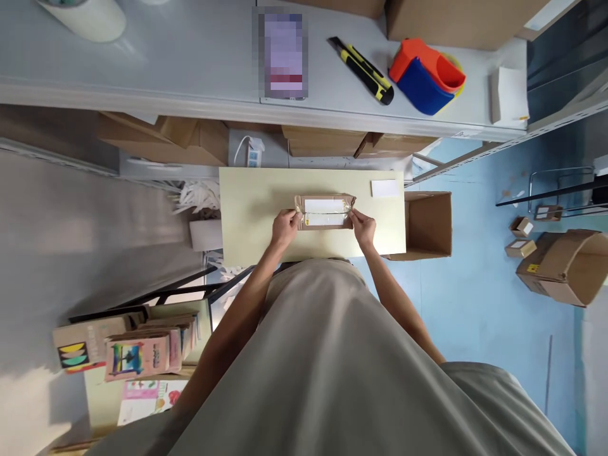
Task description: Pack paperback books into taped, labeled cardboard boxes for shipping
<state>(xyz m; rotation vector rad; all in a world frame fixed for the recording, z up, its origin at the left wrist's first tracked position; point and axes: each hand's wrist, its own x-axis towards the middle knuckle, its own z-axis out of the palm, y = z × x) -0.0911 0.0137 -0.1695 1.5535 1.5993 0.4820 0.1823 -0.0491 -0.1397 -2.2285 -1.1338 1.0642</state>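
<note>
A small brown parcel (325,225) lies crosswise on the pale yellow tabletop (256,244). White label areas cover much of its upper face, parted by a dark line along the middle. Glossy clear film or tape shows at both ends. My left hand (285,227) pinches the left end, level with the dark line. At the opposite end, my right hand (363,228) has its thumb and fingers closed on the edge. Exactly what the fingertips grip, box edge or film, is too small to tell. A white paper slip (384,188) rests on the table, right of the parcel.
On the shelf (190,76) ahead lie a yellow-black utility knife (363,69), an orange-blue tape dispenser (425,76) and a blurred rectangular object (284,54). An open carton (430,225) adjoins the table's right edge. Stacked printed cartons (137,354) stand at lower left.
</note>
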